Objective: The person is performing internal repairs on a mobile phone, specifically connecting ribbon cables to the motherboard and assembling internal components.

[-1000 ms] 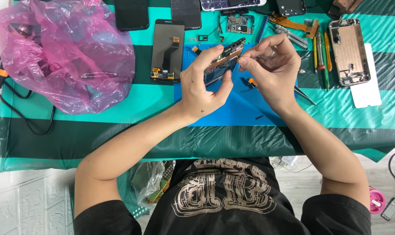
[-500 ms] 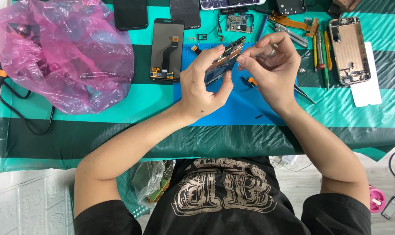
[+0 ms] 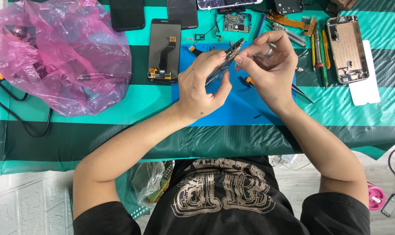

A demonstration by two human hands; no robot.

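Striped green tarp [image 3: 97,130] covers the table. Big pink plastic bag [image 3: 62,56] crumpled far left, black cable [image 3: 14,115] beside it. Blue work mat [image 3: 236,106] centre. Detached phone screen [image 3: 164,50] face down, left of mat. Gold phone housing [image 3: 346,48] far right, on white card [image 3: 366,85]. Left hand [image 3: 201,85] grips phone frame [image 3: 225,61] edge-on, tilted above mat. Right hand [image 3: 271,67] pinches the frame's far end with fingertips. Tweezers [image 3: 302,92] lie just right of the wrist.
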